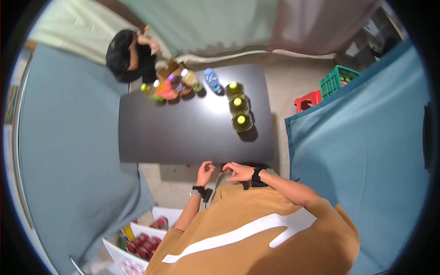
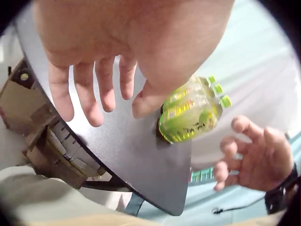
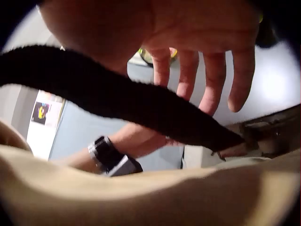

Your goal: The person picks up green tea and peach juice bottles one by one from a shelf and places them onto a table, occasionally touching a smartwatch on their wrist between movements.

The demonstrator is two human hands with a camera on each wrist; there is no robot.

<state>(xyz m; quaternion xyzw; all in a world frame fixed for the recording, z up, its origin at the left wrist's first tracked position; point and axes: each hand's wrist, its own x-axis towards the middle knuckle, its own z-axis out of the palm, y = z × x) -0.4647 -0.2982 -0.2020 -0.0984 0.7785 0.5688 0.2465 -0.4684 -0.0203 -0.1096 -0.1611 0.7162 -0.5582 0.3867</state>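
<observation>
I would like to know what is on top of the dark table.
The table holds three green-capped bottles in one row, a blue-capped bottle, and four more bottles toward its far left. What lies directly under the bottles is covered and cannot be seen.

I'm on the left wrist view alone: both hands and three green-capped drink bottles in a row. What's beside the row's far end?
Observer: A clear bottle with a blue cap, just left of the farthest green-capped bottle.

Operator: And farther left on the table?

Observer: Near the far left corner is a group of four bottles, capped yellow-green, white, purple and white.

Operator: Anyone else around?

Observer: Yes, another person beyond that same corner.
</observation>
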